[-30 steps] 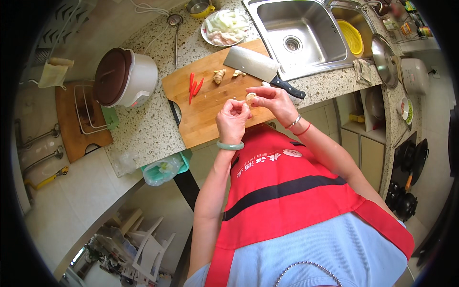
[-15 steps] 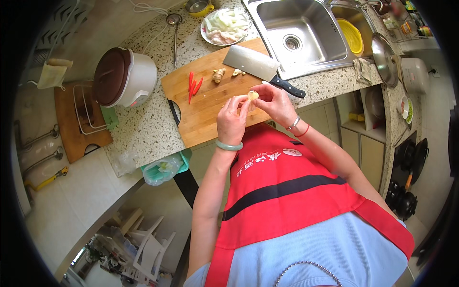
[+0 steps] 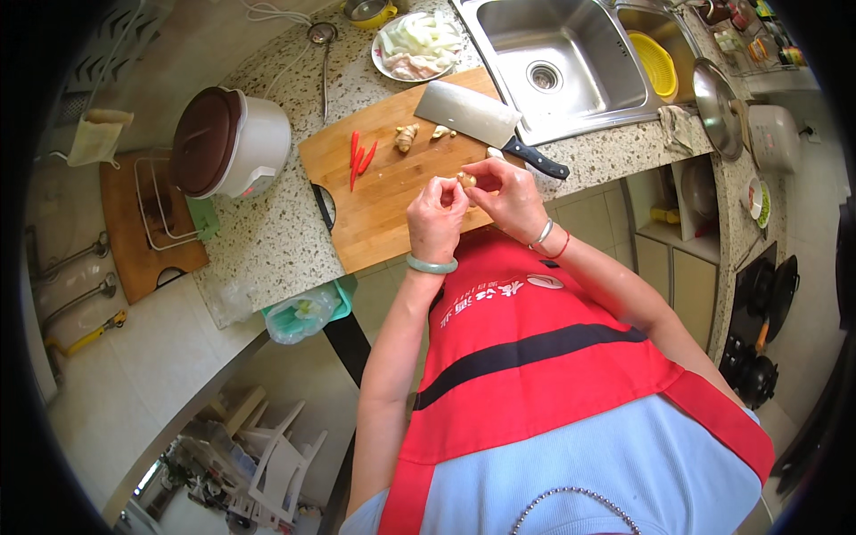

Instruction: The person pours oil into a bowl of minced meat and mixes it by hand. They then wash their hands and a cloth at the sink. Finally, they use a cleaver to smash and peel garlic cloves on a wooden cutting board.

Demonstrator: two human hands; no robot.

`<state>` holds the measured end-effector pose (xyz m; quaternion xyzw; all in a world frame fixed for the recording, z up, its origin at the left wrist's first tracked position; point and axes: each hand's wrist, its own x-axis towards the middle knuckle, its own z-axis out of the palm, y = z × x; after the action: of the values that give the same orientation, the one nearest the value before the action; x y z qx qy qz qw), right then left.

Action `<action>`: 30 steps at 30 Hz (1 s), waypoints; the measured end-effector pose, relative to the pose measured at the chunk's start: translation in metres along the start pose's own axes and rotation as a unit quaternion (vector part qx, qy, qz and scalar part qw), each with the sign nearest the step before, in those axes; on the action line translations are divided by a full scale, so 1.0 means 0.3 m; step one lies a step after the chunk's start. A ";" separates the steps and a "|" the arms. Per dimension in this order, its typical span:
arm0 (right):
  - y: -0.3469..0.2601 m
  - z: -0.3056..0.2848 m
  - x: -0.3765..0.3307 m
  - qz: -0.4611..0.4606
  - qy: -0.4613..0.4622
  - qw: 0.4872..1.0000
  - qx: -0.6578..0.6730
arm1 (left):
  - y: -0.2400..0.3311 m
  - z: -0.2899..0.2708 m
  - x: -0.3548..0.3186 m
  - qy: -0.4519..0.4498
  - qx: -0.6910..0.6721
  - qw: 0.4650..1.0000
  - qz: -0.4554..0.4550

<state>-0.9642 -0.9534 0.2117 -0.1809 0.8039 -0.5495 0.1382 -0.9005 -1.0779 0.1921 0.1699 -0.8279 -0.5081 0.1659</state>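
Note:
Between the fingertips of both hands is a small pale garlic clove (image 3: 466,180), held above the near right part of a wooden cutting board (image 3: 366,223). My left hand (image 3: 433,218) is closed, thumb and fingers pinched at the clove. My right hand (image 3: 513,201) pinches it from the other side. On the board lie red chillies (image 3: 360,160), a knob of ginger (image 3: 407,138) and a few garlic pieces (image 3: 441,132). A cleaver (image 3: 467,111) rests at the board's right side, its black handle pointing toward me past the edge.
A plate of pale sliced vegetables (image 3: 419,45) stands behind the board, with a ladle (image 3: 325,71) to its left. At the left is a rice cooker (image 3: 254,147); below it hangs a green bin (image 3: 341,301). A double sink (image 3: 571,53) holds a yellow colander (image 3: 654,67).
My left fingers have curled in tighter at the clove, and both hands have turned it slightly. It shows less between the fingertips now. The things on the board have not moved.

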 end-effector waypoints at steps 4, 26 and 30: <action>0.002 -0.012 0.002 0.072 -0.041 0.993 0.090 | 0.020 -0.012 0.009 -0.021 -0.008 0.999 -0.040; 0.005 0.003 -0.005 -0.009 -0.038 0.999 0.013 | -0.002 -0.013 0.012 -0.046 -0.079 0.990 -0.111; 0.049 -0.026 0.007 0.129 -0.114 0.963 0.206 | -0.052 -0.016 0.015 -0.061 -0.292 0.924 -0.240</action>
<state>-0.9715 -0.9430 0.2008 -0.1047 0.6687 -0.6564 0.3331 -0.9007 -1.0903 0.1806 0.2758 -0.5861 -0.7613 0.0305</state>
